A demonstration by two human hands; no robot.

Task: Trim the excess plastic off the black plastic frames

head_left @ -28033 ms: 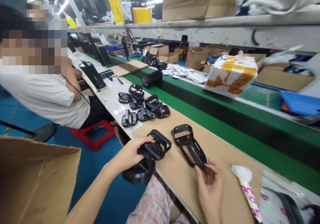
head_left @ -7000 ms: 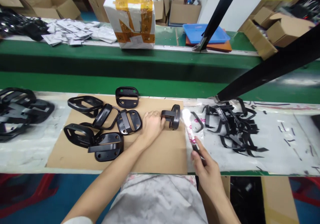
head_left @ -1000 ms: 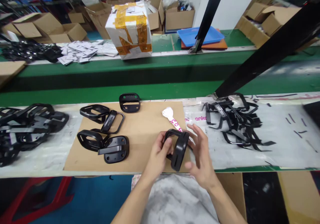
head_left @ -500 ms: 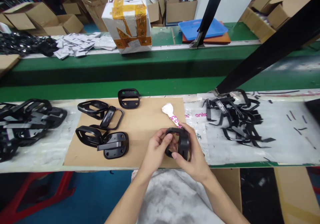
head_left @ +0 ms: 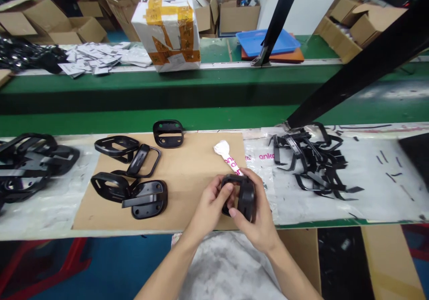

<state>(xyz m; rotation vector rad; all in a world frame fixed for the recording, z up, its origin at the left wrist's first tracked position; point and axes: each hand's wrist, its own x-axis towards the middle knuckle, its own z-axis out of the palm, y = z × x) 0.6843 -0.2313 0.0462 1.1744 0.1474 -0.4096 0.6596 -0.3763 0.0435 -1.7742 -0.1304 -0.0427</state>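
Note:
Both hands hold one black plastic bracket (head_left: pixel 246 198) above the front edge of a brown cardboard sheet (head_left: pixel 191 179). My left hand (head_left: pixel 214 202) pinches its left side between thumb and fingers. Around its right side wraps my right hand (head_left: pixel 259 210), with the thumb at the lower inner edge. Just beyond the bracket lies a white wrapped bundle with pink lettering (head_left: pixel 222 148). Several black brackets (head_left: pixel 149 198) rest on the left part of the cardboard, and a single black plate (head_left: pixel 168 133) is at its back edge.
Black brackets (head_left: pixel 33 166) are heaped at the far left. Thin black strips and frames (head_left: pixel 311 161) form a pile on the right, near a slanted black post (head_left: pixel 335 81). Behind stand a taped white box (head_left: pixel 169 27) and a blue tray (head_left: pixel 251 43).
The whole view has shifted slightly, with the table items a little further left. Both hands keep their hold on the bracket, which has hardly turned.

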